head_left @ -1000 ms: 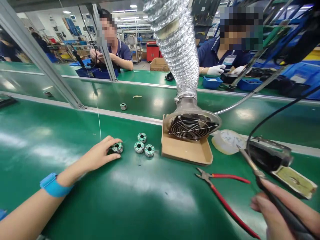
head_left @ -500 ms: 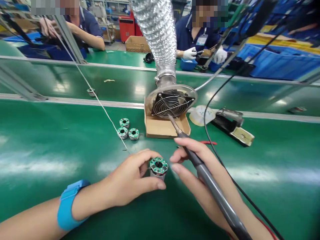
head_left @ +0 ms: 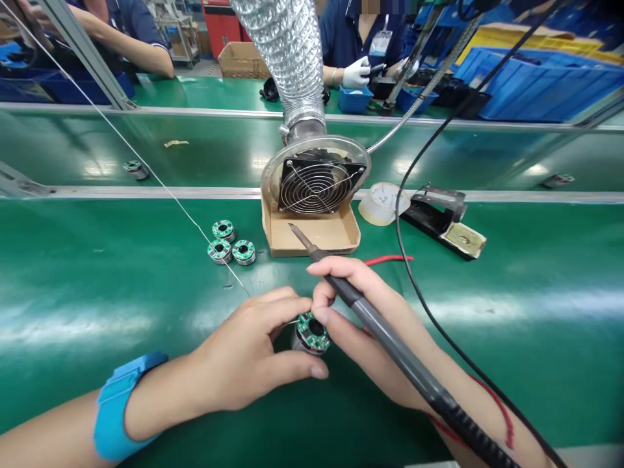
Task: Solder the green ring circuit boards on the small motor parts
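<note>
Left hand (head_left: 244, 354) has a green-topped round motor (head_left: 307, 340) pinched at the counter (head_left: 97, 273)'s near side; right hand (head_left: 373, 354) is gripping a soldering iron (head_left: 385, 338), fingertips (head_left: 320, 316) right at the motor's edge. Three more motors (head_left: 220, 251) sit left of the cardboard tray (head_left: 283, 252).

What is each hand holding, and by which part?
The left hand holds the green-topped round part by its side, between thumb and fingers. The right hand holds the soldering iron by its dark handle.
</note>
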Tool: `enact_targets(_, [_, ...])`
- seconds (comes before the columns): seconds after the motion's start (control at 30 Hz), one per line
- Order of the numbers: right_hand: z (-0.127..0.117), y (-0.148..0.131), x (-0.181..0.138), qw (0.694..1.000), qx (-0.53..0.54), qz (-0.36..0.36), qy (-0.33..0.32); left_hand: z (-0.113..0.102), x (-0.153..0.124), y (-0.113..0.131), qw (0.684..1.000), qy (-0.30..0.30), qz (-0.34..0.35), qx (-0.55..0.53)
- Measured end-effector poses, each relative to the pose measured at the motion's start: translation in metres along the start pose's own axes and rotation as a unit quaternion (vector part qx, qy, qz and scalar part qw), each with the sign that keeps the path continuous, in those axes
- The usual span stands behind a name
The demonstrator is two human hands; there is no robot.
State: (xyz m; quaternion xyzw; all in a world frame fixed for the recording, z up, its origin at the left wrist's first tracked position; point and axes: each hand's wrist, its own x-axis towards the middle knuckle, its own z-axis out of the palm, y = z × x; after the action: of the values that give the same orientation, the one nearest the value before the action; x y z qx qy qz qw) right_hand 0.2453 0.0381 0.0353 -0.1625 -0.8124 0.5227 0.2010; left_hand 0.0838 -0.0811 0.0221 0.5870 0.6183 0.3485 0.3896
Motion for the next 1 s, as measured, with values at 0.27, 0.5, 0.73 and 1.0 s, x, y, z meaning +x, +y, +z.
enact_targets(0.27, [0.015, 0.035, -0.006, 0.992, -0.094, 0.021, 0.084, 0.015, 0.019, -0.013, 0.994, 0.054, -0.06, 0.069])
enact_targets(0.5, [0.017, 0.05, 0.001, 0.97, -0.241, -0.02, 0.007, 0.002, 0.024, -0.031, 0.987, 0.077, -0.135, -0.024])
enact_targets(0.73, [0.0, 0.038, -0.014, 0.978, -0.163, -0.024, 0.13, -0.008, 0.02, -0.035, 0.992, 0.106, -0.056, -0.043])
enact_targets(1.0, [0.003, 0.041, -0.055, 0.959, -0.024, 0.063, 0.274, -0.002, 0.014, -0.035, 0.995, 0.095, -0.04, 0.018])
